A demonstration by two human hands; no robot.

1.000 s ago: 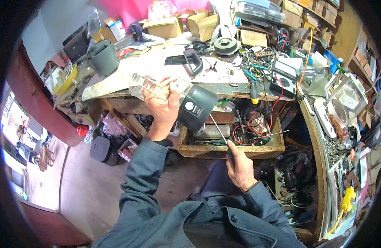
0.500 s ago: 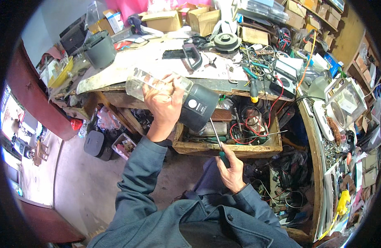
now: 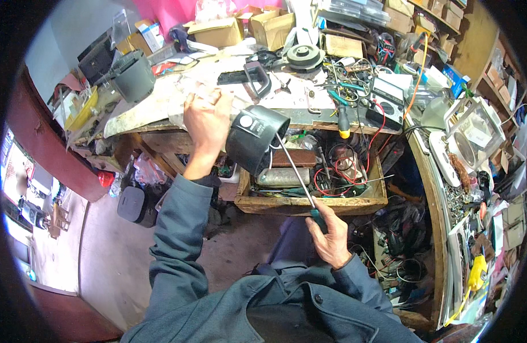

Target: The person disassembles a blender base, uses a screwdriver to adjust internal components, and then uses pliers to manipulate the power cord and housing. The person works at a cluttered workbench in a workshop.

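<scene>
Head view: left hand [image 3: 209, 123] grips an appliance [image 3: 260, 144] with white markings [image 3: 246, 121], right hand [image 3: 331, 237] a screwdriver [image 3: 295, 171].

Appliance [image 3: 256, 140]: blk base smooth plastic, semi-gloss; screwdriver [image 3: 296, 171] has shiny metal shaft, dk green hdl looks like plastic. Drawer [image 3: 309, 207] = rough, worn wood; jacket [image 3: 183, 228] = matt cloth. Boxes [image 3: 216, 34] at back: plain matt cardboard; grey pot [image 3: 132, 80] smooth matt plastic, yellow basket [image 3: 83, 117] plastic, pink curtain [image 3: 160, 8] prob cloth.

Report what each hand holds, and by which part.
The left hand holds a black-and-clear appliance by its clear body; the right hand holds a screwdriver by its green handle.
</scene>
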